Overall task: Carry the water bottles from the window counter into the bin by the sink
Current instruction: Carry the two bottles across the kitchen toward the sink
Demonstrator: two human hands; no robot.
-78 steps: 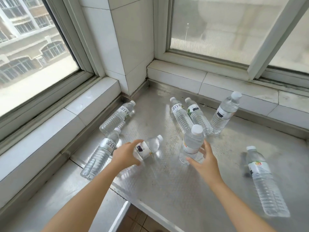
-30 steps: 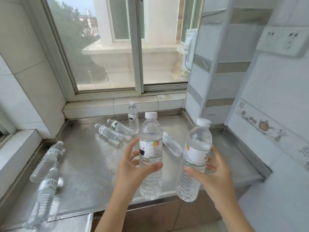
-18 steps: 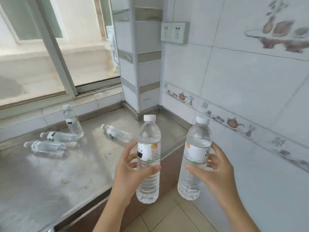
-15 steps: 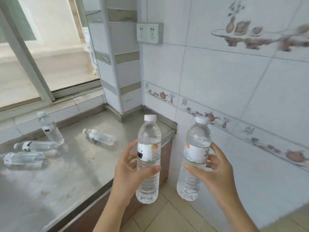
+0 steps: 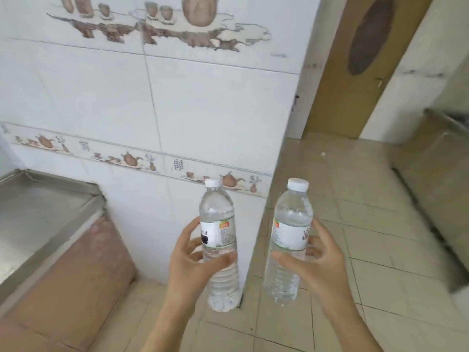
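Observation:
I hold two clear water bottles with white caps upright in front of me. My left hand (image 5: 189, 265) grips the left water bottle (image 5: 217, 212) around its middle, thumb across the front below the label. My right hand (image 5: 317, 265) grips the right water bottle (image 5: 291, 214) the same way. Both bottles hang in the air above the tiled floor, about a hand's width apart. The bin, the sink and the other bottles are out of view.
The steel window counter (image 5: 38, 212) ends at the left, with a brown cabinet front (image 5: 83, 275) beneath it. A white tiled wall corner (image 5: 276, 153) stands straight ahead. Beige floor tiles (image 5: 355, 199) lead right towards a wooden door (image 5: 355, 67) and a steel unit (image 5: 441, 174).
My view has swung right, away from the window counter; the bottles lying on it have left the frame. Both hands still hold their bottles in the same pose. A door and floor have appeared.

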